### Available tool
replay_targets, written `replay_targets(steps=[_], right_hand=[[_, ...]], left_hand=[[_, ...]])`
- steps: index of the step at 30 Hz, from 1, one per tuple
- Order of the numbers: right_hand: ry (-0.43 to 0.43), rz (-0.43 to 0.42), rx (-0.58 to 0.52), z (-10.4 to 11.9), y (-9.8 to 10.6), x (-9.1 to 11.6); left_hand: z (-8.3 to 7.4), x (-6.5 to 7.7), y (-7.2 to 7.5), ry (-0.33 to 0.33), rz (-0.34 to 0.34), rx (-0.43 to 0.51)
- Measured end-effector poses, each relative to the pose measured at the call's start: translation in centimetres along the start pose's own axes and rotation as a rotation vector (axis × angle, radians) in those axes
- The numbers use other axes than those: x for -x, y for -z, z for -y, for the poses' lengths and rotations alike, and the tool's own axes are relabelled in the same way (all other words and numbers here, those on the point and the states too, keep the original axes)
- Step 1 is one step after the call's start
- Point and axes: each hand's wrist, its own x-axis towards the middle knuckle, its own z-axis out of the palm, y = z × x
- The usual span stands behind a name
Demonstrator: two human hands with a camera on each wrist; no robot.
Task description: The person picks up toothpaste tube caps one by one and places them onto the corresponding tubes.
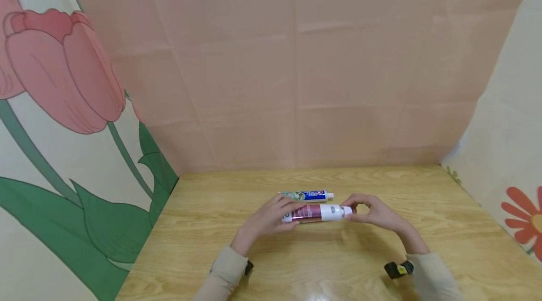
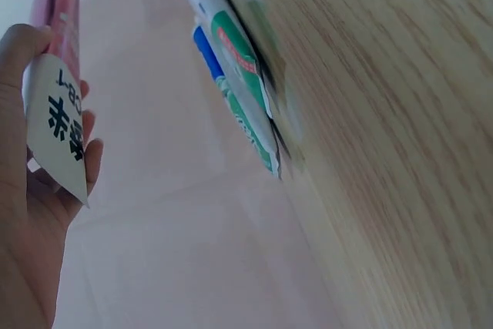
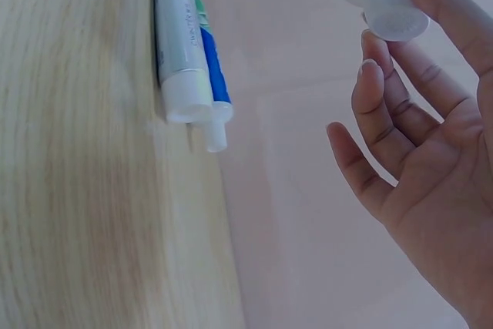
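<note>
While the head view has the left grip point(image 1: 267, 217) curled round the pink tube point(image 1: 311, 213) above the worktop point(image 1: 313, 261), right grip point(image 1: 375, 214) pinching its cap point(image 1: 347, 210), we'd guess light and squishy. Left wrist view: flat tail point(image 2: 55, 121) probably bends. Right wrist view: cap seems stiff, so we'd pinch there.

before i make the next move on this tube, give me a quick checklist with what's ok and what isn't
1. Left hand grips the pink-and-white tube: ok
2. Right hand has thumb and finger on the cap: ok
3. Held tube raised off the table: ok
4. Blue-and-green tube and white tube lying apart from both hands: ok
5. Cap off: not ok, it sits on the tube
6. Cap loosened: cannot tell
</note>
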Motion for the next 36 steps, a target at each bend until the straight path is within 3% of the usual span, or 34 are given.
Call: replay_targets(steps=[7,18,26,31,36], right_hand=[[0.005,0.0,-0.012,0.6,0.2,-0.3],[0.008,-0.015,-0.009,1.0,0.2,-0.2],[-0.018,-0.014,-0.015,2.1,0.2,-0.3],[-0.008,-0.025,-0.018,2.7,0.1,-0.2],[0.006,-0.042,-0.034,4.8,0.2,-0.4]], left_hand=[[0.1,0.2,-0.1,0.013,0.008,-0.054],[0.1,0.5,-0.2,-0.064,-0.086,-0.116],[0.1,0.4,-0.2,-0.112,-0.156,-0.104],[0.1,0.4,-0.5,-0.098,-0.196,-0.073],[0.3,0.5,-0.7,-0.085,-0.236,-0.045]])
